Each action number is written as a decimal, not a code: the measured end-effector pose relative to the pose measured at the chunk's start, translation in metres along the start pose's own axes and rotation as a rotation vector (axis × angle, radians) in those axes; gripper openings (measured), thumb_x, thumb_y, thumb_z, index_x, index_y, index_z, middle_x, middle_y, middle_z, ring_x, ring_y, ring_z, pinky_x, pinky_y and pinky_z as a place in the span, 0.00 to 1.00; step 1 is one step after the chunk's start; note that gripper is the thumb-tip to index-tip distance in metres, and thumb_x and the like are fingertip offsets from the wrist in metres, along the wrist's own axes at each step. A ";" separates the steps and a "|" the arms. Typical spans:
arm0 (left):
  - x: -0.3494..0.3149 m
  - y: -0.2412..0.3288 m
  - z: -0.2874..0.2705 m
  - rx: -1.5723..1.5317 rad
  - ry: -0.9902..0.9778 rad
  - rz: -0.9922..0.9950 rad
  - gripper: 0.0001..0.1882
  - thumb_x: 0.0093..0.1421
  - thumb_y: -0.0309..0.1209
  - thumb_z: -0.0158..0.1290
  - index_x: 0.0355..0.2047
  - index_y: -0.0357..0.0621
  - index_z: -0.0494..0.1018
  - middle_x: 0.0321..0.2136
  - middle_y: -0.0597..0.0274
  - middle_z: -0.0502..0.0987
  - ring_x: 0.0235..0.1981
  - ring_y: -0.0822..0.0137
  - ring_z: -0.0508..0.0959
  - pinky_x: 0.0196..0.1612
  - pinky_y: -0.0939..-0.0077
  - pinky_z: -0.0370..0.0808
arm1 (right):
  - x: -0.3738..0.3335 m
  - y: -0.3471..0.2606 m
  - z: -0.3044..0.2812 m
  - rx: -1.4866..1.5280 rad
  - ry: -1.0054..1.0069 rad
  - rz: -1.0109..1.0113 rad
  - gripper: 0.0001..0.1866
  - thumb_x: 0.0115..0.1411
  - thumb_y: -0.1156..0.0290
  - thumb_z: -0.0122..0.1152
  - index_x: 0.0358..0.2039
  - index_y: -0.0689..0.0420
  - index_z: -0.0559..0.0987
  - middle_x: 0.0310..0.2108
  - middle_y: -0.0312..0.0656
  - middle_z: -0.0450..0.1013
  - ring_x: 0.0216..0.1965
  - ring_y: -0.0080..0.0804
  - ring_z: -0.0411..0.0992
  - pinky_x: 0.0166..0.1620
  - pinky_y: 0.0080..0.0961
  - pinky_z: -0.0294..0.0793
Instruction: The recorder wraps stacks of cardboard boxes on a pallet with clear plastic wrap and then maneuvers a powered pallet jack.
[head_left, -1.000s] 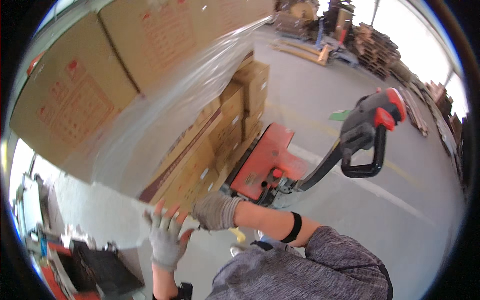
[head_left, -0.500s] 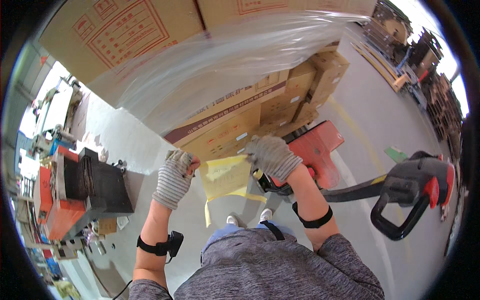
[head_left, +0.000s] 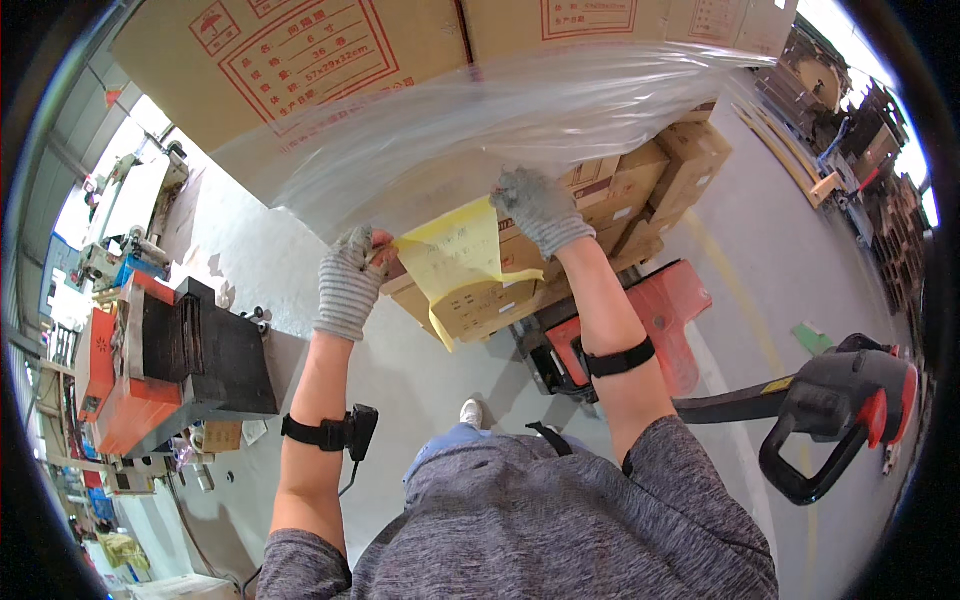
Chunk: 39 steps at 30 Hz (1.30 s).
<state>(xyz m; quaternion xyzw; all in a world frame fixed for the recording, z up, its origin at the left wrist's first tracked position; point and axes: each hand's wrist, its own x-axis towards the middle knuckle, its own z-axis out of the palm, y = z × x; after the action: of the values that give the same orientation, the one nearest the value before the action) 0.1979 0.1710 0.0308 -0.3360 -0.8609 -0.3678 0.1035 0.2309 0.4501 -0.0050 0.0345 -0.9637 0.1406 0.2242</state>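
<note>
A yellowish, see-through sheet (head_left: 458, 248) with faint handwriting and yellow tape strips along its edges is stretched between my hands. My left hand (head_left: 350, 285), in a grey striped knit glove with bare fingertips, pinches its left upper corner. My right hand (head_left: 540, 212), gloved the same way, has its fingers closed at the right upper corner. One tape strip (head_left: 440, 330) dangles from the sheet's lower left, and another curls off to the right. Just beyond stand stacked cardboard cartons (head_left: 300, 60), partly wrapped in clear plastic film (head_left: 430, 140); the sheet hangs in front of them.
A red pallet truck (head_left: 670, 320) sits under the stack, its black handle (head_left: 800, 470) reaching out at right. An orange and black machine (head_left: 215, 360) stands at left. Wooden pallets (head_left: 880, 235) are piled at far right. A green scrap (head_left: 812, 338) lies on the floor.
Both hands have moved up and forward with the sheet, closer to the film-wrapped cartons. My body has come nearer to the stack.
</note>
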 end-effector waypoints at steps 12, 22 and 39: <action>0.043 -0.028 -0.006 -0.091 -0.056 -0.099 0.07 0.51 0.28 0.53 0.31 0.40 0.71 0.23 0.57 0.74 0.22 0.64 0.74 0.28 0.72 0.71 | 0.043 -0.020 -0.026 0.030 -0.165 0.270 0.18 0.53 0.58 0.53 0.36 0.59 0.76 0.38 0.50 0.73 0.41 0.46 0.71 0.45 0.39 0.69; 0.054 -0.038 0.000 0.295 0.139 0.119 0.05 0.51 0.30 0.51 0.29 0.44 0.70 0.25 0.54 0.74 0.28 0.55 0.74 0.32 0.63 0.69 | 0.054 -0.022 0.002 0.016 -0.010 0.276 0.16 0.55 0.56 0.47 0.33 0.53 0.77 0.37 0.44 0.72 0.41 0.41 0.70 0.43 0.36 0.68; 0.060 -0.030 0.013 0.551 0.267 0.091 0.05 0.52 0.35 0.50 0.27 0.49 0.70 0.25 0.62 0.74 0.29 0.58 0.74 0.32 0.63 0.70 | 0.054 -0.034 0.003 0.118 0.248 0.467 0.17 0.48 0.52 0.58 0.32 0.50 0.79 0.32 0.42 0.74 0.35 0.42 0.73 0.37 0.39 0.71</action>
<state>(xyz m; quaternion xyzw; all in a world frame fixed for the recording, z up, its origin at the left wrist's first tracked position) 0.1339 0.1950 0.0302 -0.2821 -0.8910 -0.1566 0.3194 0.1853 0.4160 0.0254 -0.1932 -0.9009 0.2473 0.2998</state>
